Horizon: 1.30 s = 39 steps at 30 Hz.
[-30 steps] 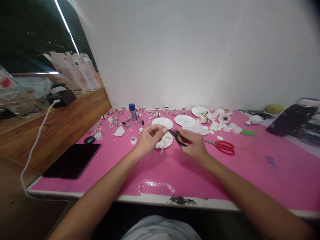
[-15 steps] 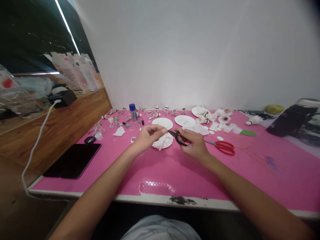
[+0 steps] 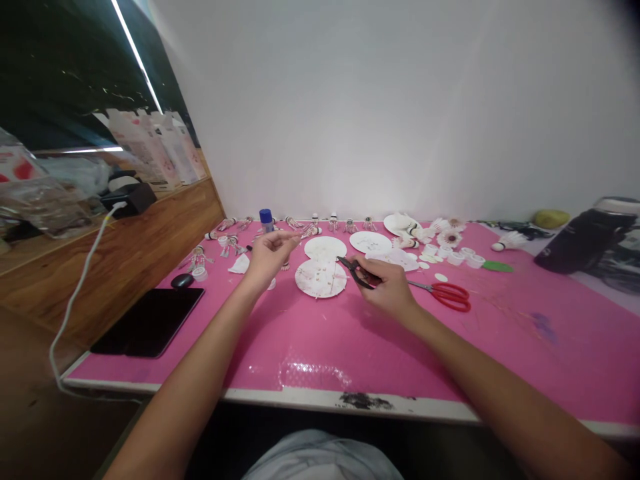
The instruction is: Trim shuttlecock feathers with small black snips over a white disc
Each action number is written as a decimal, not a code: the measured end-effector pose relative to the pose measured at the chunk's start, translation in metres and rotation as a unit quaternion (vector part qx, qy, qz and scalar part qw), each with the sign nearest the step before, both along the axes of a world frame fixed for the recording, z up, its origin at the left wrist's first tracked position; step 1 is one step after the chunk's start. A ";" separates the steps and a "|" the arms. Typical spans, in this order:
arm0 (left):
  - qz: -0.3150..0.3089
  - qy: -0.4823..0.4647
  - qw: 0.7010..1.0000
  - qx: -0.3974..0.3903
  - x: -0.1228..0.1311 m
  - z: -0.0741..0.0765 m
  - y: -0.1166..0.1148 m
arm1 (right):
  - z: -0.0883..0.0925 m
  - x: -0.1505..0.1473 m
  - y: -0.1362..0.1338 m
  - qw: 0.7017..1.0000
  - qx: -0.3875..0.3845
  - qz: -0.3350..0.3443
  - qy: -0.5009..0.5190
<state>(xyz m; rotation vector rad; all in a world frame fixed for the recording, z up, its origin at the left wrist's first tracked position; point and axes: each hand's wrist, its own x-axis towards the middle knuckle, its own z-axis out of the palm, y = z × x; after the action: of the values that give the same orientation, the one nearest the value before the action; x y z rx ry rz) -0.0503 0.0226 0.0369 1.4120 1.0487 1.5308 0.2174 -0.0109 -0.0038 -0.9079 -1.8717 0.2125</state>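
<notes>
A tablet (image 3: 147, 323) lies at the left. My left hand (image 3: 267, 257) is before the blue-capped bottle (image 3: 266, 219); I cannot tell whether its fingers pinch anything. Near centre sits a white plate (image 3: 313, 285) with small bits; right of it, my right hand (image 3: 387, 283) grips black pliers (image 3: 353, 267), beside red-handled scissors (image 3: 449, 295).

We see a pink counter (image 3: 320, 353), whose whitish front edge bears a dark stain (image 3: 365, 401). On its left part lies a black tablet (image 3: 149, 322), and just beyond it a dark oval object (image 3: 183, 281). In the middle we find white discs (image 3: 369, 244) lying flat. To the right of these lie red-handled scissors (image 3: 450, 296), and farther back small white tubs (image 3: 455, 258), a green leaf-shaped piece (image 3: 497, 267) and a white shuttlecock (image 3: 510, 241).
</notes>
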 end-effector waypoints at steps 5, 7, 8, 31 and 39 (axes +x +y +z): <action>-0.026 0.047 0.997 0.049 0.009 -0.002 -0.007 | -0.002 0.002 0.003 1.000 0.008 -0.001 0.007; -0.055 0.067 0.994 0.071 0.014 -0.003 -0.013 | -0.003 0.002 0.004 1.000 0.014 -0.003 0.011; -0.072 0.075 0.992 0.076 0.017 -0.003 -0.016 | -0.003 0.002 0.004 1.000 0.014 -0.005 0.014; -0.199 0.011 0.980 0.019 0.038 -0.004 -0.038 | -0.001 0.000 0.003 0.998 0.005 -0.018 0.057; -0.215 0.023 0.976 0.032 0.039 -0.007 -0.036 | 0.000 -0.001 0.002 0.998 0.005 -0.019 0.052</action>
<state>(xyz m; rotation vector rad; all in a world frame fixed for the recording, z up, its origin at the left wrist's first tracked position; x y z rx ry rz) -0.0112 -0.0136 0.0296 1.6018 0.6651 1.2257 0.2160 -0.0092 -0.0036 -0.9073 -1.7573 0.2231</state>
